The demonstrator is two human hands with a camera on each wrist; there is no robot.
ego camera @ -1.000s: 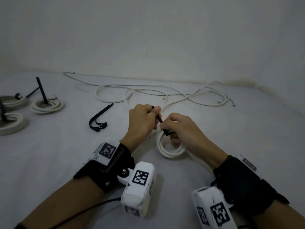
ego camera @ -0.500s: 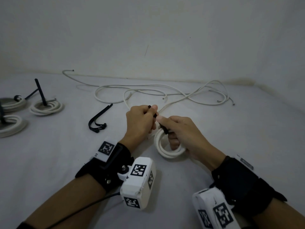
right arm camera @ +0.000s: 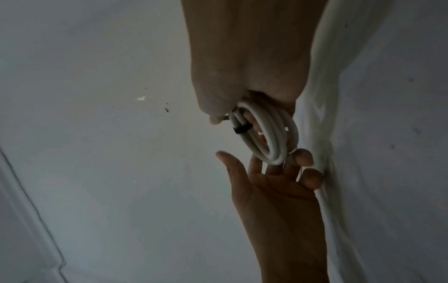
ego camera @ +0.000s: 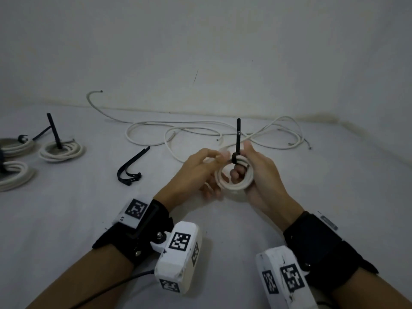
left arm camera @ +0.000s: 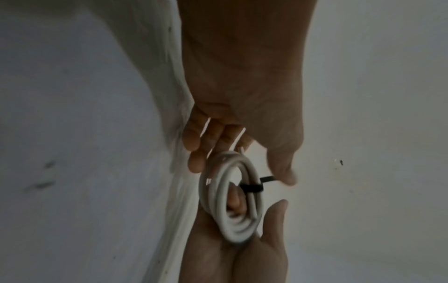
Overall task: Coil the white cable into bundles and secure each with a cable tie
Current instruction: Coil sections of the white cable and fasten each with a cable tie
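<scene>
A small coil of white cable (ego camera: 234, 181) is held up off the surface in my right hand (ego camera: 252, 162), whose fingers pass through its ring. A black cable tie (ego camera: 235, 157) is cinched around the coil's top, and its tail (ego camera: 238, 132) points straight up. My left hand (ego camera: 213, 162) hovers just left of the coil with relaxed, spread fingers and holds nothing. The left wrist view shows the coil (left arm camera: 232, 203) and tie (left arm camera: 252, 188) between both hands. In the right wrist view my right hand grips the coil (right arm camera: 269, 134), with the tie (right arm camera: 242, 128) on its left side.
Loose white cable (ego camera: 200, 130) sprawls along the back near the wall. Spare black ties (ego camera: 131, 167) lie left of my hands. Tied bundles sit at far left (ego camera: 61, 150) (ego camera: 13, 178). The surface is a white sheet.
The coil has been lifted and turned up in my right hand. My left hand has let go of the tie and opened. The tie's tail now stands upright.
</scene>
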